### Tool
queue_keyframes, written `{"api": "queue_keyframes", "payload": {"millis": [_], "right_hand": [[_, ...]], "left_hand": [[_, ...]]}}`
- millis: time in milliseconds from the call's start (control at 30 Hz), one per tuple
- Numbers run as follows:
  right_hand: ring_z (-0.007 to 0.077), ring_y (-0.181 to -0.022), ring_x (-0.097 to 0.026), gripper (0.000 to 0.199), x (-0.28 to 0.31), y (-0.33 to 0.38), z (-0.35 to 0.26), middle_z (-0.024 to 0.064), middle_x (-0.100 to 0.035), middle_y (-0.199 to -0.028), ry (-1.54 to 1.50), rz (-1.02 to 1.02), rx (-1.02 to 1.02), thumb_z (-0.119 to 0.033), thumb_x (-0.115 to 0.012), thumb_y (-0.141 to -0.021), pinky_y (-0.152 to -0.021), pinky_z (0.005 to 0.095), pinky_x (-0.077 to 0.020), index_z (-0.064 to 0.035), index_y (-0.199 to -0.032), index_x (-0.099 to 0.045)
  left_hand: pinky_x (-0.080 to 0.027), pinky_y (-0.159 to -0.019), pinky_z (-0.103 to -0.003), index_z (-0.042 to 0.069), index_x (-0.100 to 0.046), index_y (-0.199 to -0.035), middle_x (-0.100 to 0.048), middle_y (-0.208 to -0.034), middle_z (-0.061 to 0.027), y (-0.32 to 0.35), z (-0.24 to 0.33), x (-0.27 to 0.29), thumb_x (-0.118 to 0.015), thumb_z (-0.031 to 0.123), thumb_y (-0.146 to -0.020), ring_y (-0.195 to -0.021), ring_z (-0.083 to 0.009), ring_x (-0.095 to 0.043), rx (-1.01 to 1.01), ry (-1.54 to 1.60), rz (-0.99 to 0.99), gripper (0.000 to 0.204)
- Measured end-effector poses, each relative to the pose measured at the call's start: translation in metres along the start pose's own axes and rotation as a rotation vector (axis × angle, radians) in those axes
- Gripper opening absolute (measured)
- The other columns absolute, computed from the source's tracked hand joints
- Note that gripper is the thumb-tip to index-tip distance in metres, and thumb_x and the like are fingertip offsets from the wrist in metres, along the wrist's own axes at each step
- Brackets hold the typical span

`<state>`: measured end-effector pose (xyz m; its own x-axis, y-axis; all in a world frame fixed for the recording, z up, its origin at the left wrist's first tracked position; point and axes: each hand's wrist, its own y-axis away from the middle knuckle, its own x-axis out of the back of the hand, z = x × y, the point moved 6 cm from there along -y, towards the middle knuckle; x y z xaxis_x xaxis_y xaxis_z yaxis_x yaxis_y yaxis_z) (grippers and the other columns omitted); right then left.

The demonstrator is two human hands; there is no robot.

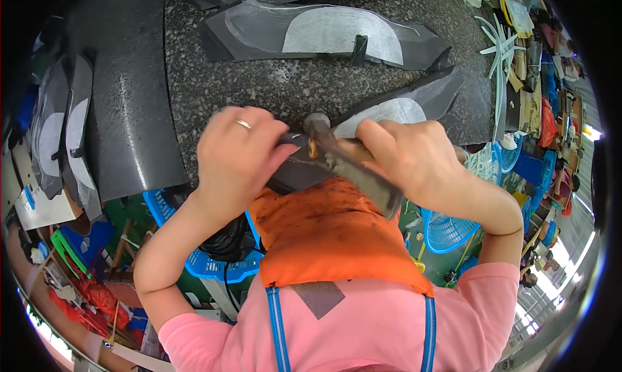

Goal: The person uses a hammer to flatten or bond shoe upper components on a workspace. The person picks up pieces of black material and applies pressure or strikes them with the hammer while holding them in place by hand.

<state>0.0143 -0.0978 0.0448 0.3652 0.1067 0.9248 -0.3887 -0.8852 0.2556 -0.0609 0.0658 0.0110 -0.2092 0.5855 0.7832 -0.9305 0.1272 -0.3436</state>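
My right hand [418, 158] is closed around the wooden handle of a hammer [359, 174]. The hammer's worn metal head lies over a black shoe-upper-like piece [402, 109] with a white patch, near the front edge of the speckled stone slab [259, 87]. My left hand [236, 158] wears a ring, and its fingers are bent together on the black piece's near left end. The hammer and both hands hide part of this piece. Beyond it, a similar black piece [343, 32] with a pale patch and a small tab lies flat on the slab.
A dark rubber-like sheet [126, 100] covers the left side, with more black pieces [78, 126] beside it. Blue baskets [223, 268] stand below the bench edge on both sides. Pale green strips [500, 54] hang at the right. An orange apron [337, 236] lies against the edge.
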Motion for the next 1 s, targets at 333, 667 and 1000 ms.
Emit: {"api": "queue_keyframes", "payload": {"millis": [333,667,1000], "right_hand": [[0.032,-0.062,-0.064,0.023,0.001,-0.012,0.006,0.0089,-0.062,-0.066,-0.204,-0.008,0.037,-0.027,-0.062,-0.089,-0.051,0.0422,-0.0491,-0.0083,-0.092,-0.05],[0.0321,-0.054,-0.062,0.026,0.002,-0.012,0.001,0.0093,-0.06,-0.059,-0.159,0.069,0.033,-0.025,-0.067,-0.084,-0.047,0.0434,-0.0478,-0.0071,-0.09,-0.049],[0.0316,-0.057,-0.063,0.026,-0.006,-0.011,0.004,0.009,-0.059,-0.061,-0.222,0.084,0.031,-0.021,-0.069,-0.082,-0.048,0.0429,-0.0483,-0.0069,-0.09,-0.048]], "left_hand": [[-0.053,-0.069,-0.037,0.003,-0.069,-0.089,-0.064,-0.091,-0.0069,0.023,0.006,-0.004,-0.082,0.002,-0.063,-0.082,-0.028,-0.062,-0.098,-0.111,0.185,0.029],[-0.047,-0.076,-0.038,0.007,-0.068,-0.087,-0.061,-0.093,-0.0049,0.017,0.0,0.004,-0.08,0.006,-0.066,-0.09,-0.0269,-0.057,0.156,-0.03,0.097,0.025],[-0.039,-0.083,-0.038,0.01,-0.068,-0.083,-0.062,-0.087,-0.0008,0.014,-0.002,-0.003,-0.075,0.006,-0.072,-0.091,-0.0232,-0.056,0.316,-0.035,0.094,0.013]]}}
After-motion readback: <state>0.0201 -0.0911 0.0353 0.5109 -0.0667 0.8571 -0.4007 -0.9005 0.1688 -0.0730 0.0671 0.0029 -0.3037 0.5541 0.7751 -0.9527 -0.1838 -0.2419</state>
